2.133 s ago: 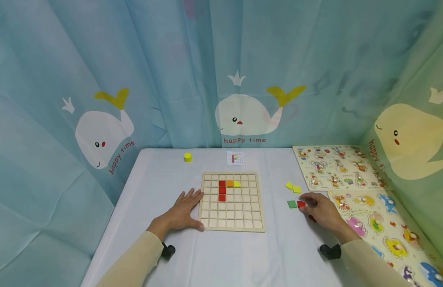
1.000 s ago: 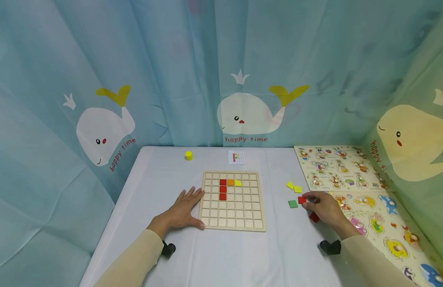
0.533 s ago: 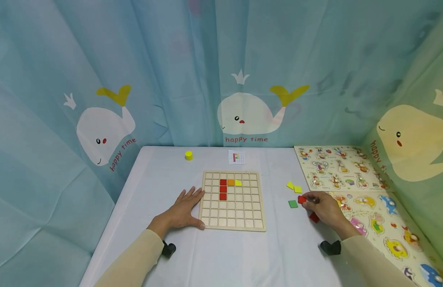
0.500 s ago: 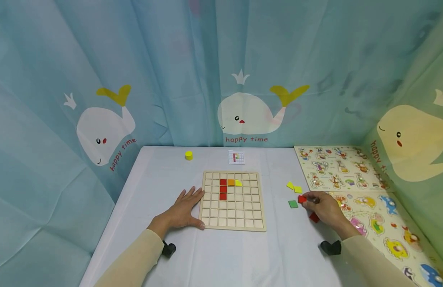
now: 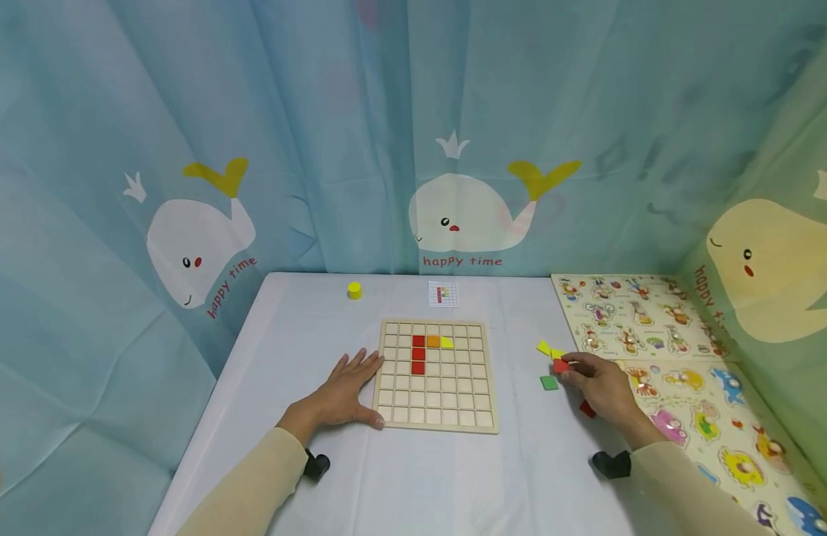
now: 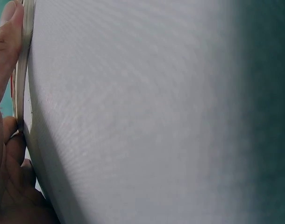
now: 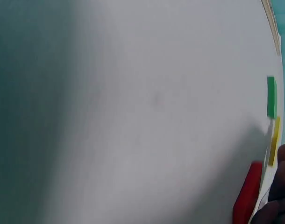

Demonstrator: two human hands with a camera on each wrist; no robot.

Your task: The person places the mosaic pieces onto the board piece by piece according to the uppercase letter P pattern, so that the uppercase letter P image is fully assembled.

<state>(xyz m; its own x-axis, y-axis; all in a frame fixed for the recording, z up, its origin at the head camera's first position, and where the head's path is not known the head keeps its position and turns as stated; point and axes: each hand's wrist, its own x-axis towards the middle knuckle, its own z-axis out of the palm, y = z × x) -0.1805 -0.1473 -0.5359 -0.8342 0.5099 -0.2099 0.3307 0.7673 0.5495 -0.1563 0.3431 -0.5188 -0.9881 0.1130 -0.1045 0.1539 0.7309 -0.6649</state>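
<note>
On the wooden grid board (image 5: 436,375) near the middle of the tabletop (image 5: 306,327), five cells are filled (three red tiles in a column, then an orange and a yellow one to the right of the top red), so by my reading the pattern is only begun. The right hand (image 5: 604,387) pinches a red tile (image 5: 560,365) in its fingers (image 5: 574,371), toward the right edge, still well apart from the board, with two yellow tiles (image 5: 548,348), a green tile (image 5: 549,383) and another red tile (image 5: 586,409) loose beside it. The left hand (image 5: 342,388) lies flat, fingers spread, against the board's left edge, holding nothing.
</note>
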